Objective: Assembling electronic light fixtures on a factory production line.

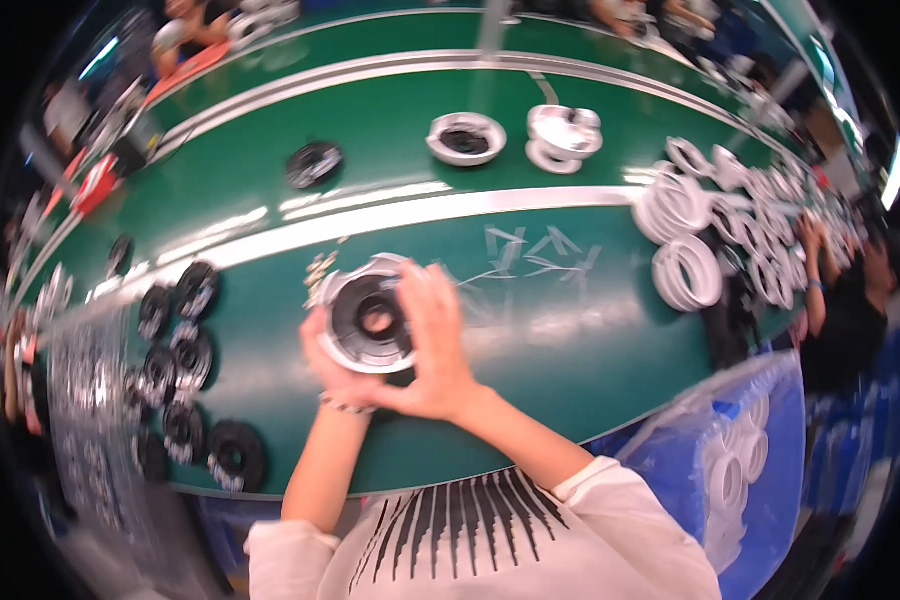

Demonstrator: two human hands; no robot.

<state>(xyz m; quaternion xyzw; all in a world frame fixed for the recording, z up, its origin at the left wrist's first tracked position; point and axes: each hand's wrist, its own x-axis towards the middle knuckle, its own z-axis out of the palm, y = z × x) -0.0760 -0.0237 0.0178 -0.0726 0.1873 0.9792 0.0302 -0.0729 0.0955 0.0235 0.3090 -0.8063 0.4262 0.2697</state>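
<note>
Between my two hands is a round white plastic housing with a black ring-shaped part seated inside it. My left hand wraps round its lower left side. My right hand grips the right side, its fingers reaching up over the rim and partly hiding the black part. Through the hole in the middle of the black part a skin-toned patch shows. Just past the housing on the left lies a scatter of small pale pieces. Motion blurs my right fingers somewhat.
Several black round parts lie at the left of the green table. Clear strips lie beyond my right hand. White rings are stacked at the right, above a plastic-lined blue bin. White housings stand on the far belt; co-workers sit around.
</note>
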